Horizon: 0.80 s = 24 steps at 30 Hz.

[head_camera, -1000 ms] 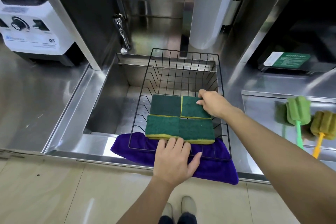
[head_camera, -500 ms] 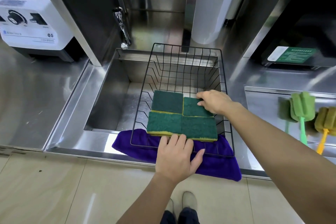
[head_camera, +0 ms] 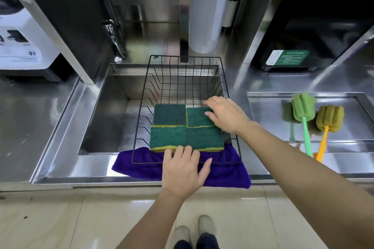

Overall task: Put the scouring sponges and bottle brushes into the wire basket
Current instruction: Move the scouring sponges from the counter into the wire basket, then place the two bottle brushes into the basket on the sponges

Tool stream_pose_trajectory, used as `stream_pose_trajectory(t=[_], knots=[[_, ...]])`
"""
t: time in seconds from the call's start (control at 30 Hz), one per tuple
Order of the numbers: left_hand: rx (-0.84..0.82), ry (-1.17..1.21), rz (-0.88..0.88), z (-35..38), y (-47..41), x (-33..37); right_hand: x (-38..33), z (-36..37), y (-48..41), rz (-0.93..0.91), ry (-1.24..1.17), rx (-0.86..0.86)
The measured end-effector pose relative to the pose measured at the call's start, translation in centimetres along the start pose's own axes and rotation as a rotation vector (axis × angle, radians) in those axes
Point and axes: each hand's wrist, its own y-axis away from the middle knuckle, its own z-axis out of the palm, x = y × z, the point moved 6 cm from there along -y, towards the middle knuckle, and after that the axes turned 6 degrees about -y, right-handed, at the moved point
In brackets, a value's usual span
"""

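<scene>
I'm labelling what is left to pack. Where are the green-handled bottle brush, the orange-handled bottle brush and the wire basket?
green-handled bottle brush (head_camera: 303, 106): head view, on its green sponge head.
orange-handled bottle brush (head_camera: 330, 117): head view, on its yellowish sponge head.
wire basket (head_camera: 185, 57): head view, on the far rim wire.

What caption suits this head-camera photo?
Both hands arrange green scouring sponges in a black wire basket; two bottle brushes wait aside.
</scene>
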Motion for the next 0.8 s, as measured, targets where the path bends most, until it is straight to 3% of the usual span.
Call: stream_pose_trajectory(t=[0.13, 0.3, 0.43, 0.53, 0.67, 0.8], knots=[[-0.117, 0.02, -0.039, -0.1, -0.5, 1.0, 1.0, -1.9, 2.5, 0.044, -0.039, 0.082], [-0.203, 0.109, 0.139, -0.4, -2.9, 7.4, 4.8, -3.4, 6.0, 0.18, -0.029, 0.126], [-0.278, 0.016, 0.125, 0.6, -3.6, 9.1, 9.7, -5.1, 8.8, 0.396, 0.0, 0.281], [-0.245, -0.029, 0.111, 1.5, -3.4, 9.1, 14.0, -5.9, 11.6, 0.629, -0.023, 0.403], [-0.198, -0.033, 0.112, 2.1, -3.1, 9.4, 18.2, -3.8, 15.2, 0.846, -0.093, 0.279], [-0.182, -0.036, 0.096, 2.3, -3.0, 9.3, 20.1, -1.5, 16.6, 0.95, -0.14, 0.084]])
